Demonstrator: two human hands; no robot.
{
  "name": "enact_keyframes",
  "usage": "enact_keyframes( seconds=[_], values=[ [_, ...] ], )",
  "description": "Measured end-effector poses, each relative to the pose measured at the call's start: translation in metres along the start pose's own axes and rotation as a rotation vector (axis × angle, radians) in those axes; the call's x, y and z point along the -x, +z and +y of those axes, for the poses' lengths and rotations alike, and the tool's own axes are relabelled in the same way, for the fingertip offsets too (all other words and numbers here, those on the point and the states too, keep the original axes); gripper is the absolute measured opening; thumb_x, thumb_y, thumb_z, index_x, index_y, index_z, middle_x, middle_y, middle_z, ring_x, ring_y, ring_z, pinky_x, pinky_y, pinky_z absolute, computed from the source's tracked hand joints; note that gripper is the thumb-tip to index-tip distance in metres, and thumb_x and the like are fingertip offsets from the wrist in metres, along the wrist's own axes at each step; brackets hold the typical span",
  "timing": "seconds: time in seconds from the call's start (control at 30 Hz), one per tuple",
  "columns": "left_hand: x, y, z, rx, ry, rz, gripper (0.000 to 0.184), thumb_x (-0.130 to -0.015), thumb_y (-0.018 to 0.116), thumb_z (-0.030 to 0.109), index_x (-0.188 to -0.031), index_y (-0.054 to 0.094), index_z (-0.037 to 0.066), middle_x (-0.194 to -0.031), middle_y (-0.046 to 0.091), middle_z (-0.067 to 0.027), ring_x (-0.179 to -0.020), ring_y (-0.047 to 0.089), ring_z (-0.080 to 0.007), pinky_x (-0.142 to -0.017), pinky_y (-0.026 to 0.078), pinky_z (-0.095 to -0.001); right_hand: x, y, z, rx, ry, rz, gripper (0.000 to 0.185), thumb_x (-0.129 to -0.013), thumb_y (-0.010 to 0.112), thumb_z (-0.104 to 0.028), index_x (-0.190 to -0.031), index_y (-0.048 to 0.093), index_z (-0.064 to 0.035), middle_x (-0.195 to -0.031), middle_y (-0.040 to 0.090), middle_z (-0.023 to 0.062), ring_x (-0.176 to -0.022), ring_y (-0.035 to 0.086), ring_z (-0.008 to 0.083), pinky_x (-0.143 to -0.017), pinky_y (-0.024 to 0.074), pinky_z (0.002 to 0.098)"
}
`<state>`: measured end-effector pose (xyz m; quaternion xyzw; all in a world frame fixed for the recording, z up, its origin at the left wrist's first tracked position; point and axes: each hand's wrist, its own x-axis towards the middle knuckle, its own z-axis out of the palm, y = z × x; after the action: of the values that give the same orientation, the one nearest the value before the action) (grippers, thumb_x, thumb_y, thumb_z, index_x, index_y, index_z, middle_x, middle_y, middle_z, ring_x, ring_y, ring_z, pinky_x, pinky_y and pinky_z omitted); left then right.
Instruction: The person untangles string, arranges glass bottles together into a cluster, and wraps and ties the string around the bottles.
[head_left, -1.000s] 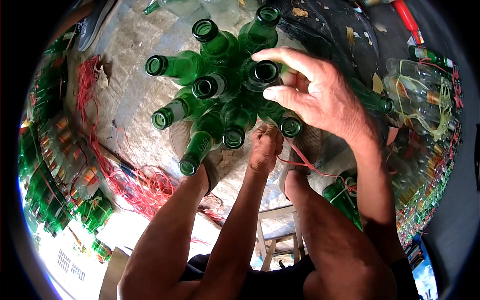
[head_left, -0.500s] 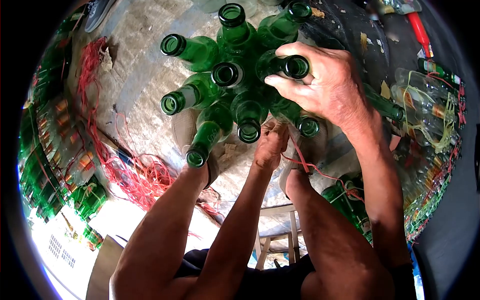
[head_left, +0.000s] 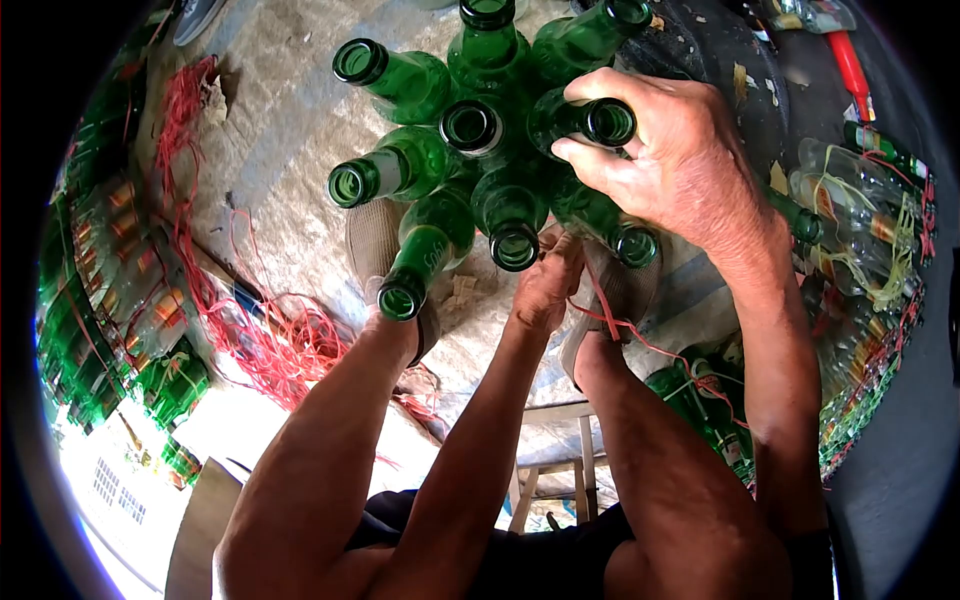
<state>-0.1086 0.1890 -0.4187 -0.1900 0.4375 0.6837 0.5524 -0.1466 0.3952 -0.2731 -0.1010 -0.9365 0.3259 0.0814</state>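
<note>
Several green glass bottles stand in a cluster between my feet, their open mouths facing up and fanned outward. My right hand [head_left: 680, 160] grips the neck of a green bottle [head_left: 609, 122] on the cluster's right side, thumb and fingers around it. Low at the cluster's near side is my left hand [head_left: 550, 285], its fingers closed and pressed together beside the bottles' lower parts. Red string [head_left: 603, 300] runs out at that hand and trails right across my ankle; the fingertips are partly hidden under the bottles. A central bottle [head_left: 471, 126] is surrounded by the others.
A tangle of red string [head_left: 290, 350] lies on the floor at left. Bundled bottles [head_left: 100, 300] are stacked along the left, and clear bottles tied with yellow string [head_left: 860, 230] are at right. Green bottles [head_left: 700, 400] lie near my right leg. A wooden stool [head_left: 550, 470] shows below.
The bottle cluster and my right hand have shifted slightly right and up in view, the near bottles rising a little. Both hands keep their places on the cluster.
</note>
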Motion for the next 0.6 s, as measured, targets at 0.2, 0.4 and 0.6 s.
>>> enact_keyframes(
  seconds=[0.2, 0.4, 0.6],
  values=[
    [-0.001, -0.001, -0.001, 0.012, 0.000, 0.010, 0.017, -0.093, 0.054, 0.000, -0.091, 0.069, 0.006, -0.070, 0.058, 0.0027, -0.051, 0.041, -0.0047, -0.045, 0.026, -0.0246, 0.002, -0.001, -0.001, -0.008, -0.004, -0.022, 0.035, -0.079, 0.086, -0.011, -0.110, 0.070, -0.0044, -0.090, 0.075, 0.0113, -0.057, 0.061, 0.0203, -0.054, 0.0503, 0.0326],
    [0.006, 0.016, 0.008, -0.075, -0.027, 0.090, 0.029, -0.105, 0.060, 0.024, -0.077, 0.053, 0.018, -0.063, 0.041, 0.0104, -0.051, 0.030, -0.0032, -0.047, 0.020, -0.0248, 0.002, -0.003, -0.004, 0.004, 0.031, -0.034, 0.034, -0.079, 0.084, -0.010, -0.110, 0.070, -0.0045, -0.091, 0.075, 0.0114, -0.058, 0.061, 0.0204, -0.056, 0.0507, 0.0324],
    [0.005, 0.010, 0.006, -0.069, -0.036, 0.068, 0.029, -0.105, 0.061, 0.023, -0.077, 0.054, 0.018, -0.063, 0.043, 0.0099, -0.051, 0.030, -0.0034, -0.047, 0.020, -0.0250, 0.003, -0.003, -0.008, 0.027, 0.064, 0.011, 0.032, -0.080, 0.085, -0.015, -0.108, 0.072, -0.0045, -0.080, 0.072, 0.0144, -0.054, 0.059, 0.0209, -0.054, 0.0495, 0.0329]
  ],
)
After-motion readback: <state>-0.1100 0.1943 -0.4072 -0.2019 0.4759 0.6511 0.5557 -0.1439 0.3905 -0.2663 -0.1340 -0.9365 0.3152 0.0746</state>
